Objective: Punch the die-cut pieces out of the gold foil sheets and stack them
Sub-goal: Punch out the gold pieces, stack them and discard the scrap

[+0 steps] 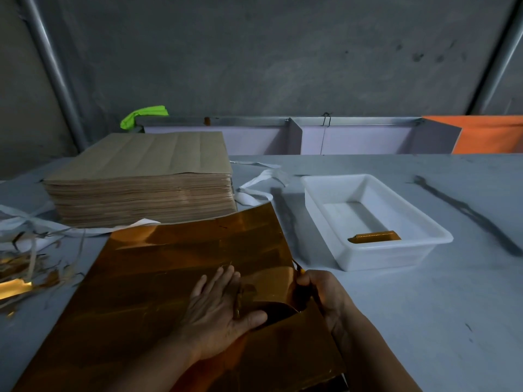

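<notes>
As it sits just right of the sheet, white tray (382, 257): a shallow plastic tub, its near corner close to the person's right hand.
Inside the tray: one narrow gold piece (375, 237), lying flat at the near end.
Gold foil sheet (158, 267): flat on the table in front of the person, shiny side up, with its far corner reaching the foot of the brown stack.
Lifted flap (276, 284): part of the foil at the sheet's right edge, curling up between the two hands.
Left hand (218, 304): palm down, fingers straight and close together, pressing the sheet flat just left of the flap.
Right hand (322, 290): fingers curled, pinching the flap's right edge. Whether it holds anything else I cannot tell.
Brown stack (141, 190): a thick, squared pile of brown sheets beyond the foil, to the left.
Scraps (25, 267): thin brown and gold offcuts tangled at the table's left edge.
White strips (254, 188): loose bands between stack and tray.
Table (424, 306): pale grey, with a long dark streak (467, 213) right of the tray.
Back edge: low pale panels (353, 140) under a metal rail, with a green cloth (143, 114) at the left end and an orange panel (486, 134) at the right.
Room: rough grey wall (283, 52), and a metal pole (53, 72) slanting up on the left.
</notes>
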The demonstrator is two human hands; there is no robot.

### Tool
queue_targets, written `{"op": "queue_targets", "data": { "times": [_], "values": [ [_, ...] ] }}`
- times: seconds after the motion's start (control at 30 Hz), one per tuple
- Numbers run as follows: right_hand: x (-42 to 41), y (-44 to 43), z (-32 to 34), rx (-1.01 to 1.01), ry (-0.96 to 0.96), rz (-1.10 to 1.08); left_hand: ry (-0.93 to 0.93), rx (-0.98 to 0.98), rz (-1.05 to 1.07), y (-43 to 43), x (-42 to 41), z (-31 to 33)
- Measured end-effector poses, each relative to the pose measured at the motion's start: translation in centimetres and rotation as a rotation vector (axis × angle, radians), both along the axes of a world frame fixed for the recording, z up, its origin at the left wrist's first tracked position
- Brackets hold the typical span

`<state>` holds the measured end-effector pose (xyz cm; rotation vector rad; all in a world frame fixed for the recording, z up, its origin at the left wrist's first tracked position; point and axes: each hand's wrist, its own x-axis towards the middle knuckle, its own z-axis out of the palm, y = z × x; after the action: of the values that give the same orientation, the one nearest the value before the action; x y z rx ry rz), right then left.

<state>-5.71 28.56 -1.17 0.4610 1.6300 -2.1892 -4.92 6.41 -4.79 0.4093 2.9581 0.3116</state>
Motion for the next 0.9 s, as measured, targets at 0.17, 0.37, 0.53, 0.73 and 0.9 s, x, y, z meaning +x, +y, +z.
{"op": "queue_targets", "data": {
  "times": [0.17,0.37,0.53,0.73,0.9],
  "values": [
    [0.1,-0.6,0.0,-0.002,-0.063,-0.05,-0.021,0.014,0.003,0.0,0.1,0.4],
    [-0.1,-0.9,0.7,0.079,-0.062,-0.061,-0.052,0.946,0.342,-0.3,0.9,2.4],
    [0.0,-1.0,1.2,0.081,-0.022,-0.042,-0.195,0.952,0.431,0.7,0.4,4.5],
    [-0.2,-0.6,3.0,0.345,-0.001,0.158,-0.251,0.952,0.499,2.1,-0.1,5.3],
    [-0.4,-1.6,3.0,0.436,-0.096,0.056,-0.272,1.041,0.542,1.6,-0.1,5.2]
  ]
}}
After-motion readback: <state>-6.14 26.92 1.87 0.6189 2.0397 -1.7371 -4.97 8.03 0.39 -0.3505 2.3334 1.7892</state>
